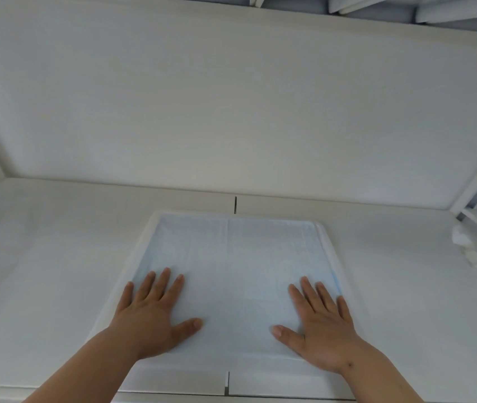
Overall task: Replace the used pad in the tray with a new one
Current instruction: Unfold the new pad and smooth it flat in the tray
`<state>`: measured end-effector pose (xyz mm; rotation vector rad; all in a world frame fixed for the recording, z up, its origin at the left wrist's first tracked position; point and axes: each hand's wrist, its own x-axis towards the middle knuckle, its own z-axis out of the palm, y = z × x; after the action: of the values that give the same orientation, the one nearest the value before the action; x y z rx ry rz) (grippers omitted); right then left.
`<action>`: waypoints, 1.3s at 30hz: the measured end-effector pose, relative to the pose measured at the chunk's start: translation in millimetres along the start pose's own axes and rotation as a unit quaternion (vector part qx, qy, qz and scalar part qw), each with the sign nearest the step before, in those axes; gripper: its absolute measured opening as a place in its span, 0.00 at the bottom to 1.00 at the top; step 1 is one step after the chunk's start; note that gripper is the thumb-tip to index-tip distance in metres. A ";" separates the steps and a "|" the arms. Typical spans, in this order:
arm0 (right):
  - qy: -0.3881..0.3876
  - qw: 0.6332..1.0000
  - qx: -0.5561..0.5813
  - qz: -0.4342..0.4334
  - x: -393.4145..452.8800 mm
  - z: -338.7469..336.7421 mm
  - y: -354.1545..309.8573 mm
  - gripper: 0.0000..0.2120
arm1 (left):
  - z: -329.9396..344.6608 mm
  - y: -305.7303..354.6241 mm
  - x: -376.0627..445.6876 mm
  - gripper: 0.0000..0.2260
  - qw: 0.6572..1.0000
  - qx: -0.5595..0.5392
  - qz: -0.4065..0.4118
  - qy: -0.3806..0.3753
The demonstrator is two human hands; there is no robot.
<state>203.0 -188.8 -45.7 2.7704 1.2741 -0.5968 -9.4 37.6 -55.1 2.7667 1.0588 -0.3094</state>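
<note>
Near the worktop's [57,257] front edge, both hands press the pad [231,257] flat.
Left hand [150,318] and right hand [323,330] lie open, gripping nothing (smoothing step, likely); next, probably the edges.

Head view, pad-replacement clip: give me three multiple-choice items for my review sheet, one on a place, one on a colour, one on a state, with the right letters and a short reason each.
1. Where does the crumpled white wad lie?
A. at the far right of the white surface
B. on the pad
C. under the left hand

2. What colour is the pad's middle?
A. green
B. pale blue
C. black

3. How are the hands set?
A. both clenched
B. one lifted clear
C. both flat, palms down on the pad

Answers:
1 A, the wad sits by the right frame, apart from the pad.
2 B, pale blue inside a white border.
3 C, the left hand and right hand lie spread on its near part.
</note>
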 end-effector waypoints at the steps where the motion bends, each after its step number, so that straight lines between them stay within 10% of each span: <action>1: 0.000 1.000 0.006 -0.001 -0.7 -2.5 -0.9 0.56 | -1.6 0.0 0.3 0.55 1.000 0.001 0.000 0.001; 6: 0.061 0.998 0.018 0.001 3.7 -24.7 -3.0 0.50 | -16.2 0.0 9.6 0.56 0.998 -0.022 -0.019 0.050; 10: 0.160 0.987 -0.004 -0.009 21.0 -33.1 -1.6 0.20 | -30.3 -0.6 25.2 0.38 0.997 -0.015 -0.012 0.075; 39: 0.065 0.993 -0.049 -0.087 154.4 -61.8 -79.3 0.28 | -59.1 23.8 142.8 0.32 0.997 0.048 0.066 -0.005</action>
<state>255.9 -12.7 -33.4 2.6750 1.5380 -0.3551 118.4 124.6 -31.8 2.9010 0.8742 -0.3641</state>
